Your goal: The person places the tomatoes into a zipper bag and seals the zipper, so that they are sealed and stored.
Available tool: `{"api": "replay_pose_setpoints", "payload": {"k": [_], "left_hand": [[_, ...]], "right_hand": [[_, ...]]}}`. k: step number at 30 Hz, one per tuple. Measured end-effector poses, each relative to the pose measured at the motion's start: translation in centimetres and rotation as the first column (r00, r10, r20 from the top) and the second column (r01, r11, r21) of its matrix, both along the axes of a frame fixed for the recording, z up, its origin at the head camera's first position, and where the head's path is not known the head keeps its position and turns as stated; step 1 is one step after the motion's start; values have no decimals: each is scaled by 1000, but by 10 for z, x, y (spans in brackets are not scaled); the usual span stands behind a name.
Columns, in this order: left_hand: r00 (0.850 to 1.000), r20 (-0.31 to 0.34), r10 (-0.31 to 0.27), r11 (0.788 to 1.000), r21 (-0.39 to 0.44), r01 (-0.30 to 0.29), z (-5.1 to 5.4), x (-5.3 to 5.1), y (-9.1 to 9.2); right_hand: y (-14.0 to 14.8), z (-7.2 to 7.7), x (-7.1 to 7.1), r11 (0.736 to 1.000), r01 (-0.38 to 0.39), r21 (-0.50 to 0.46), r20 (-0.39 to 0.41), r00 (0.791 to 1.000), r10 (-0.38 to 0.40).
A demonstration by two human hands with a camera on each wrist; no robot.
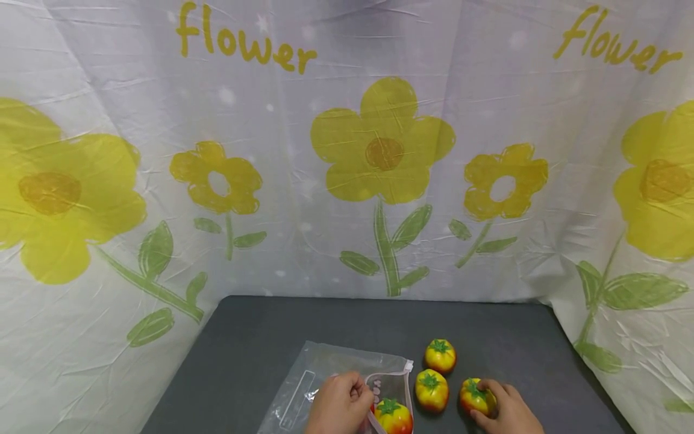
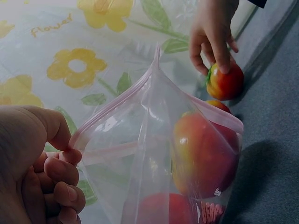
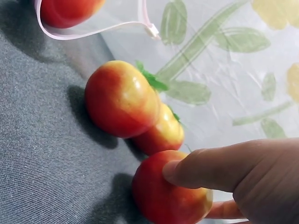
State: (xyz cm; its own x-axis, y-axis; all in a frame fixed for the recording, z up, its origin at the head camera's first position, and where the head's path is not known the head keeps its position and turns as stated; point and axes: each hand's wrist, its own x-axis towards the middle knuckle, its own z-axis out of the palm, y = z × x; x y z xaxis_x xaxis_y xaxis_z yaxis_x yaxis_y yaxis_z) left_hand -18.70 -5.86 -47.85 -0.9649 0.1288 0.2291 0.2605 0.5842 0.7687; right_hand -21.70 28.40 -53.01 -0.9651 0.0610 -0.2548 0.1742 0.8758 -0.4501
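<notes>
Head view: yellow "flower" [image 1: 246, 45] at eleven and two o'clock on white floral fabric backdrop [image 1: 282, 181], unclear pink lettering [image 2: 211, 212] on clear plastic zip bag [image 1: 320, 361]

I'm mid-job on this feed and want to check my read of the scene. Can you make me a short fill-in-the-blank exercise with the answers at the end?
1. The left hand pinches the clear bag, whose opening is edged in the colour ____.
2. The right hand grips a fruit whose leafy top is coloured ____.
3. On the table, neither bagged nor held, the number of loose fruits is ____.
4. The word written on the backdrop is ____.

Missing words: pink; green; two; flower.
</notes>
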Motion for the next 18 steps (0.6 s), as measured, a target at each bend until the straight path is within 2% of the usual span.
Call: {"api": "replay_pose_setpoints", "payload": {"k": [5,8,12,18], "left_hand": [[998,59,1,1000,3,-2,1,0,1],[999,44,-1,1000,2,1,1,0,1],[1000,17,4,1000,-2,-4,1,1,1],[1000,20,11,1000,15,-11,1,1,3]], "right_hand": [[0,4,4,1000,-13,-20,22,1000,13],[-2,7,8,998,-15,-55,22,1000,16],[-6,11,15,995,-10,-100,-20,1000,8],[-14,11,26,992,-2,-123,-78,997,-7]]}}
